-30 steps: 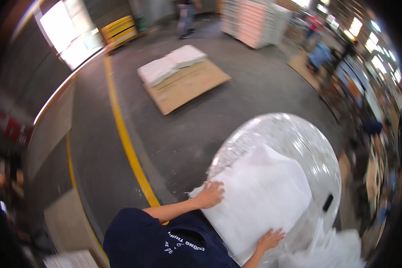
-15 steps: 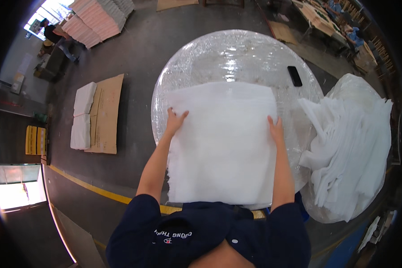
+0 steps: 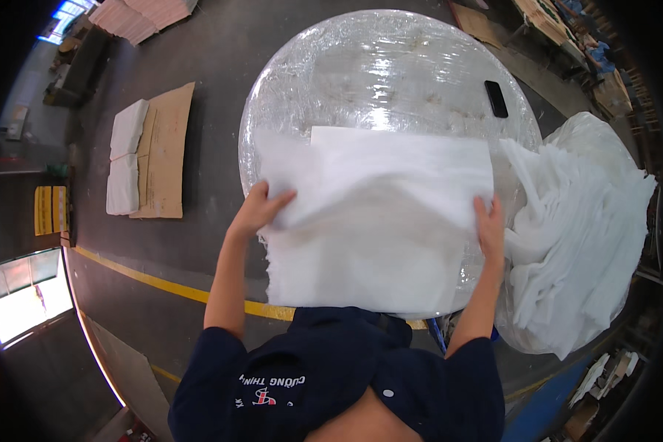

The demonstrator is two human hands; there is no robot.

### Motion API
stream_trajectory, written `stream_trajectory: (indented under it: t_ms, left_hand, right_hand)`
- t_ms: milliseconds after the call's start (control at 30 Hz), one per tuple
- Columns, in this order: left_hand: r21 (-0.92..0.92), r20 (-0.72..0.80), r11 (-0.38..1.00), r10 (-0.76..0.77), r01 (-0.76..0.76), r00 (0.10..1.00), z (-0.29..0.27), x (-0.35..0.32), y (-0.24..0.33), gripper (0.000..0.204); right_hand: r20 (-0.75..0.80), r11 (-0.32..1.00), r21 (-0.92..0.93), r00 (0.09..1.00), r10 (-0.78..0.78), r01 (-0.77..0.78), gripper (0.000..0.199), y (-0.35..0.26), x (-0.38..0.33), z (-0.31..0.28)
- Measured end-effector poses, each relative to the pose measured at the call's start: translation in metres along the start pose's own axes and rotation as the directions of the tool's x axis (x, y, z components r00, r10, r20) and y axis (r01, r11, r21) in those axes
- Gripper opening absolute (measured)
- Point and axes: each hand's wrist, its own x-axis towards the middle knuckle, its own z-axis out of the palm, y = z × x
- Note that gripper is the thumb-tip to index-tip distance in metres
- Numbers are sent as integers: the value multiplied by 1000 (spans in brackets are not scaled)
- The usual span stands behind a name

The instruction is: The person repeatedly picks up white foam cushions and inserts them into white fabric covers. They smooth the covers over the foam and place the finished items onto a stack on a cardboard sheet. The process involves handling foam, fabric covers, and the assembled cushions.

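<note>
A white foam sheet (image 3: 405, 166) is stretched between my two hands, its near edge lifted and arched, its left part smeared by motion. My left hand (image 3: 259, 208) pinches the left edge of the sheet, thumb on top. My right hand (image 3: 490, 225) grips its right edge. Beneath lies more white foam sheeting (image 3: 361, 276) with a ragged left edge; how many layers it has I cannot tell. All this rests on the near part of a round table (image 3: 376, 55) covered in clear, shiny plastic film.
A black phone (image 3: 496, 99) lies on the table's right side. Right of the table, a clear plastic bag holds heaped white foam sheets (image 3: 574, 243). On the floor at left, white bundles (image 3: 125, 151) lie on cardboard (image 3: 166, 151). Other people sit far off at upper right.
The sheet, flat before, is now raised and bent between my hands and has shifted right. My right hand has moved right, my left hand slightly left and nearer. The view has tilted.
</note>
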Motion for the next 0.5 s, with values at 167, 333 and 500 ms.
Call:
stream_trajectory:
  t_ms: [167, 333, 500]
  left_hand:
    - [-399, 362, 917, 177, -20, 915, -40, -90, -29, 42]
    - [-319, -45, 946, 54, -66, 997, -17, -36, -20, 40]
    - [22, -131, 991, 134, -133, 982, -12, 57, -19, 43]
  right_hand:
    - [294, 945, 286, 953, 68, -156, 45, 14, -106, -84]
    - [-11, 929, 365, 997, 72, -63, 42, 32, -76, -75]
    - [11, 933, 357, 999, 42, -43, 35, 18, 6, -16]
